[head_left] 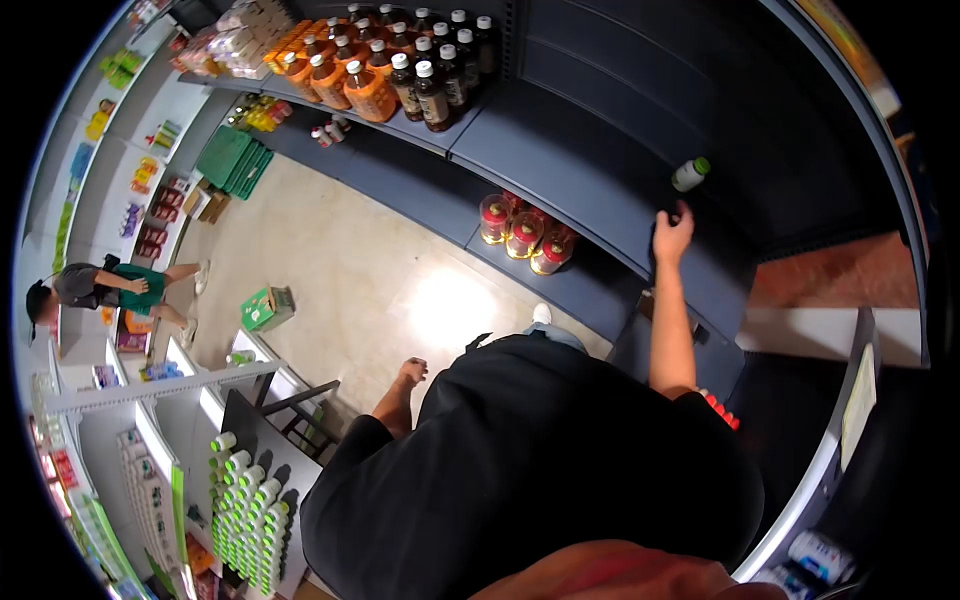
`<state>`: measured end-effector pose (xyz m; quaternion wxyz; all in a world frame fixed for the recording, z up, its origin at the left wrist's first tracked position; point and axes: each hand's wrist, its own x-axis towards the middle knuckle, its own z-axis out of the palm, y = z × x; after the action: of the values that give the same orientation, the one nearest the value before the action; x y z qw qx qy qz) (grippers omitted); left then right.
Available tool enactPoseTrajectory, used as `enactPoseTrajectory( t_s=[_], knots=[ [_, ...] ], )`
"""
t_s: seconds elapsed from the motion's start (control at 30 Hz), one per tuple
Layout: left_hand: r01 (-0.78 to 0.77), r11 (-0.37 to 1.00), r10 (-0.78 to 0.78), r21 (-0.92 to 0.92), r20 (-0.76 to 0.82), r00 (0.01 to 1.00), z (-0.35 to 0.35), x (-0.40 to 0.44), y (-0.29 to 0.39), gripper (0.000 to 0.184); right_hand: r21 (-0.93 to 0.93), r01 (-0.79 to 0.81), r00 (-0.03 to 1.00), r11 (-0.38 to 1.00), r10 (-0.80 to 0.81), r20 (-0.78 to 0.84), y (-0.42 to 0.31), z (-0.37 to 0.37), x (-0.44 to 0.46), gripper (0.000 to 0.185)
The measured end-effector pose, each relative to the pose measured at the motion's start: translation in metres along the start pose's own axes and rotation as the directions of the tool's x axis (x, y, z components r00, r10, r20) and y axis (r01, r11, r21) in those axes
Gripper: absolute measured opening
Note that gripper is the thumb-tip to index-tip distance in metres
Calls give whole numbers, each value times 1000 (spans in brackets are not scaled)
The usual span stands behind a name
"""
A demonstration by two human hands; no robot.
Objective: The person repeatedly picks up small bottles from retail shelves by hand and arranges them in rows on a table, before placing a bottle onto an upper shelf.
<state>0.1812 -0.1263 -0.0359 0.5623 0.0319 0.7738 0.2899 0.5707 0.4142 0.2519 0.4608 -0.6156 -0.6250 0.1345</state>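
My right hand (673,236) reaches over the dark grey shelf (610,190) with thumb and fingers apart and nothing between them. Just beyond its fingertips, apart from them, is a white bottle with a green cap (690,174). It appears tilted in this wide view. My left hand (411,372) hangs low beside my body above the pale floor, its fingers loosely bent and no object visible in it.
Orange and dark drink bottles (370,93) stand on the same shelf unit. Red-lidded jars (524,235) sit one level below. Many green-capped white bottles (250,510) crowd a table at lower left. A green carton (267,308) lies on the floor; another person (110,285) stands at far left.
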Motion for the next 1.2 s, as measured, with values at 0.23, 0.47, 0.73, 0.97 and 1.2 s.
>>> enactPoseTrajectory(
  t_s=[0.23, 0.47, 0.73, 0.97, 1.2],
  knots=[
    [-259, 951, 252, 169, 64, 966, 113, 25, 35, 24, 102, 32, 997, 994, -25, -68, 70, 53, 143, 62],
    [-286, 958, 286, 5, -8, 958, 171, 8, 134, 30, 227, -77, 996, 971, 64, 64, 45, 74, 146, 53],
    [-583, 767, 548, -268, -200, 812, 205, -57, 303, 32, 322, 32, 944, 946, -135, 303, -9, 91, 57, 47],
    [-985, 111, 979, 129, 156, 130, 273, -135, 483, 87, 616, 250, 704, 747, -577, 415, -31, 93, -9, 43],
    [-934, 326, 922, 145, 170, 348, 306, -115, 487, 70, 623, 148, 662, 768, -545, 514, -28, 83, -10, 44]
  ],
)
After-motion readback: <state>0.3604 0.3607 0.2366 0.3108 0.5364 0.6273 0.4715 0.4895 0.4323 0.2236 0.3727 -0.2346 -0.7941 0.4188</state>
